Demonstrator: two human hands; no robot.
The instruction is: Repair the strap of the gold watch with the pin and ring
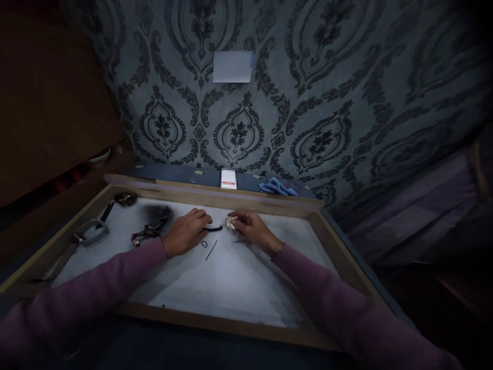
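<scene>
My right hand (252,230) pinches a round, shiny watch case (230,222) with a pale metal rim, just above the white bottom of a shallow wooden tray (246,331). To its left, my left hand (187,231) has its fingers curled round one end of a thin black watch strap (214,228). The strap's free end points at the watch case, with a small gap between them. Below the left hand lie a small black strap loop (204,244) and a thin dark strip (211,250).
Several watches fill the tray's left side: a dark one (151,227), a grey-banded one (91,233) and a brownish one (125,199) in the corner. Behind the far rim lie a small white box (228,179) and a blue cloth (278,186). A white card (232,67) is on the patterned backdrop.
</scene>
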